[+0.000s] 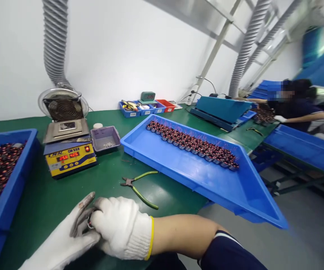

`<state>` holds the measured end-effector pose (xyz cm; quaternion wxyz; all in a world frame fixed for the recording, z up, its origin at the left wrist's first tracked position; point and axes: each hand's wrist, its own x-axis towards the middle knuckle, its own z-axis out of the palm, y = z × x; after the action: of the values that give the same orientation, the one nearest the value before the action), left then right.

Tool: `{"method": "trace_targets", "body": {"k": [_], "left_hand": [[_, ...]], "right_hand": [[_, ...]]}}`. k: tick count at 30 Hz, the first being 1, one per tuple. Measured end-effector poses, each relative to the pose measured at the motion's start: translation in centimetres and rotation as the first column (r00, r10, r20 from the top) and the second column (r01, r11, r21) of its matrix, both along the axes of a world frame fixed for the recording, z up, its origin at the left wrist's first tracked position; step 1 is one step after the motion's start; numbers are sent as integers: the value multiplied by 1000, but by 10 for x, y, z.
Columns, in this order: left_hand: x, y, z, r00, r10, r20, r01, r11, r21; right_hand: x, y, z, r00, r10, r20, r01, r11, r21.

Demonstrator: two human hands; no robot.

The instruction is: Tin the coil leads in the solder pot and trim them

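Observation:
Both my hands wear white knit gloves and meet low over the green bench. My right hand [121, 226] is curled over a small dark coil part [90, 222] and presses against my left hand [66, 240], whose grey-tipped fingers are closed on the same part. Most of the part is hidden between the gloves. Green-handled cutters [139, 186] lie on the bench just beyond my hands. A long blue tray [195, 176] to the right carries rows of wound coils [191, 142].
A yellow solder pot [69, 150] with a fan and ducting stands at the back left, a grey dish [105, 138] beside it. A blue bin [6, 187] of coils is at the left. Small parts bins [146, 108] line the wall. Another person [294, 103] works at far right.

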<state>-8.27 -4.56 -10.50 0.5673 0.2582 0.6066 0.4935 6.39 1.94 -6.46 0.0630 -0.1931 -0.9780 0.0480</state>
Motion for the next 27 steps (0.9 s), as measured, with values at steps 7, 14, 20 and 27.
{"method": "trace_targets", "body": {"k": [7,14,20,27], "left_hand": [[-12,-2,22,998,-35,44,36,999,-35],[-8,-2,32,1000,-22,-16,22,1000,19],[-5,7,30,996,-28,-86,32,999,43],[-10,8,12,985,-86,-151,90,996,17]], "right_hand": [[16,53,34,980,-171,-101,154,975,-159],[47,204,51,619,-785,24,784,620,40],[78,257,26,514,-856,50,854,517,58],[81,258,33,546,-837,-36,834,547,-77]]}}
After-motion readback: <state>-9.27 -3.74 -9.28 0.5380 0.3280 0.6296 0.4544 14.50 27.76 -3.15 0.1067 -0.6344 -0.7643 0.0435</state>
